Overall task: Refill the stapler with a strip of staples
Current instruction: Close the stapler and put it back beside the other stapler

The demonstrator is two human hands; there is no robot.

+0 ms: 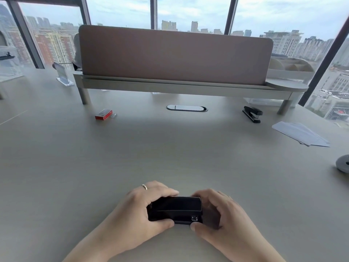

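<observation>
Stapler at the near edge of the tabletop (170, 152), held between both hands.

Staple box (103, 114) far left with a staple strip (113, 115) just right of it; second stapler (252, 114) far right, papers (300, 133) nearer right; divider shelf (175, 86) behind.

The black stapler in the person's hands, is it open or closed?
Closed: the stapler has its top flat on its base, gripped by the left hand and right hand.

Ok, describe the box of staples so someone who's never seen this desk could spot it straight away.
Start at the long brown divider screen on its raised shelf across the desk. Near the shelf's left leg, lying on the desk in front of it, is the staple box. It is small and red, the only red thing there, with loose silver staple strips beside it.
</observation>
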